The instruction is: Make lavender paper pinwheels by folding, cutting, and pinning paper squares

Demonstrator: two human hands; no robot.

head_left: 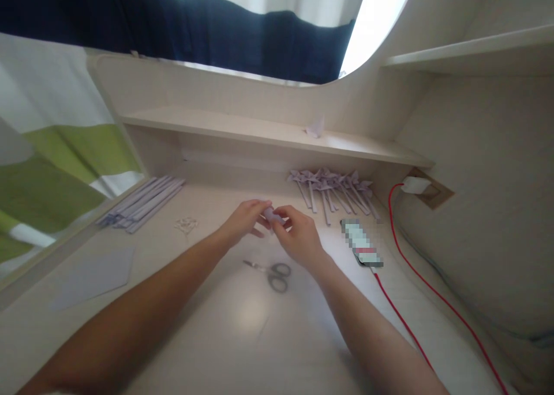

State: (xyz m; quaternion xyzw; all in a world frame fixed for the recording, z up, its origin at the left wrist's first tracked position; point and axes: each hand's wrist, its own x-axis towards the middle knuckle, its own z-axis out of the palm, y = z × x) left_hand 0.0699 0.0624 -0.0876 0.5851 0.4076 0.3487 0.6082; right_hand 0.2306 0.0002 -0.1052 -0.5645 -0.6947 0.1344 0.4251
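Both hands meet over the middle of the desk around a small folded piece of pale purple paper. My left hand pinches its left side, with some lower fingers stretched out beneath. My right hand grips the right side between thumb and fingers. The fingers hide part of the paper, so its full shape cannot be made out. Just below the hands, a pair of scissors with dark grey handles lies on the desk, its blades pointing left.
Pale paper pinwheels on sticks are heaped at back right. Rolled paper sticks, small pale loose bits and flat paper lie left. A phone with a red cable lies right. Folded paper stands on the shelf.
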